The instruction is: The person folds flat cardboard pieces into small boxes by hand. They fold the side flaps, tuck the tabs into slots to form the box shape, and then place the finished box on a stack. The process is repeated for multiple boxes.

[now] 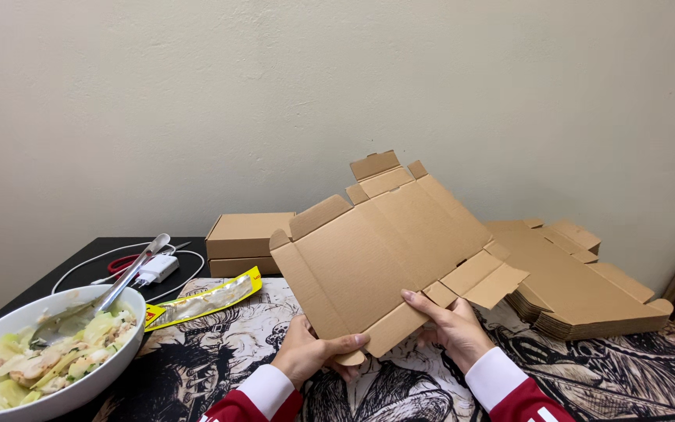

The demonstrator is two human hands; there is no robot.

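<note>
I hold a flat, unfolded brown cardboard box blank up above the table, tilted with its flaps spread out. My left hand grips its lower left edge, thumb on the front. My right hand holds the lower right edge near a side flap, fingers on the front face. Both wrists show white cuffs and red sleeves.
A stack of flat box blanks lies at the right. Two folded brown boxes are stacked at the back by the wall. A white bowl of food with a spoon stands at left, beside a yellow packet, a white charger with cable and red-handled scissors. A black-and-white printed mat covers the table.
</note>
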